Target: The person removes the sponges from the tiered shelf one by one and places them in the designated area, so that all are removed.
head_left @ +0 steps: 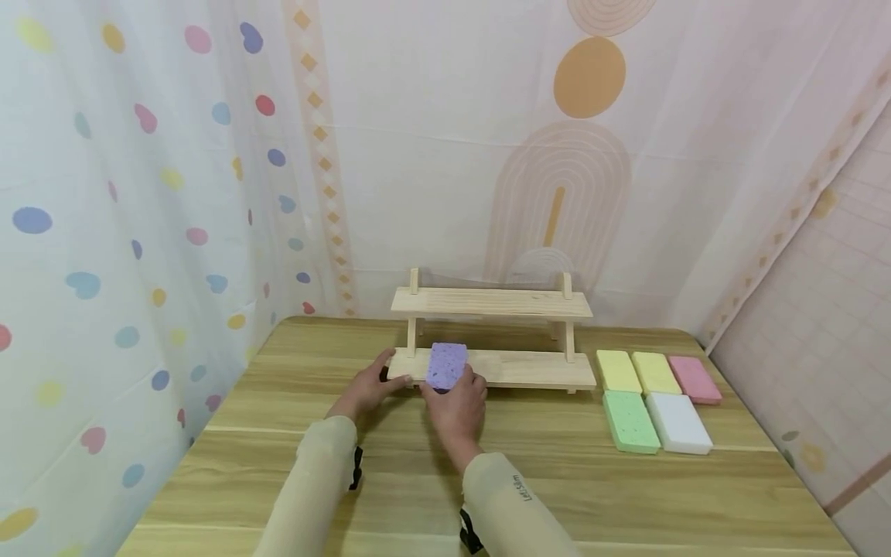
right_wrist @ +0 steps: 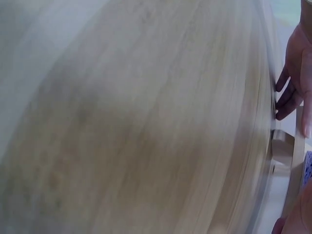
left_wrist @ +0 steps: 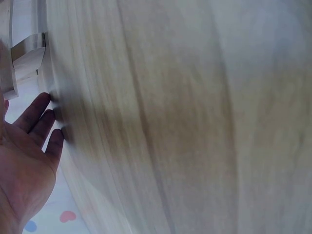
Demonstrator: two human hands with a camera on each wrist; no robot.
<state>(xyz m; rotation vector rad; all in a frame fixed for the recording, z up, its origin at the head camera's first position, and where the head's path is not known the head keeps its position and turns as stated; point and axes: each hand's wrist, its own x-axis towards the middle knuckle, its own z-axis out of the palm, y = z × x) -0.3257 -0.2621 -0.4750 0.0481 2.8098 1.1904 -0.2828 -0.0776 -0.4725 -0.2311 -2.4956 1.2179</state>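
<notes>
A purple speckled sponge point(head_left: 447, 363) is at the left part of the lower board of a two-tier wooden shelf point(head_left: 529, 368). My right hand point(head_left: 459, 410) grips the sponge from the front, thumb at its left corner and fingers along its right side. At the shelf's left end is my left hand point(head_left: 369, 388), its thumb by the front edge of the lower board. In the left wrist view, the fingers of that hand point(left_wrist: 29, 161) reach out nearly straight, tips at the tabletop. Only a sliver of the purple sponge point(right_wrist: 307, 168) shows in the right wrist view.
To the right of the shelf, several sponges lie in two rows on the wooden table point(head_left: 529, 480): two yellow point(head_left: 618, 371), one pink point(head_left: 694, 379), one green point(head_left: 630, 422) and one white point(head_left: 678, 422). A patterned curtain point(head_left: 431, 155) hangs behind the table.
</notes>
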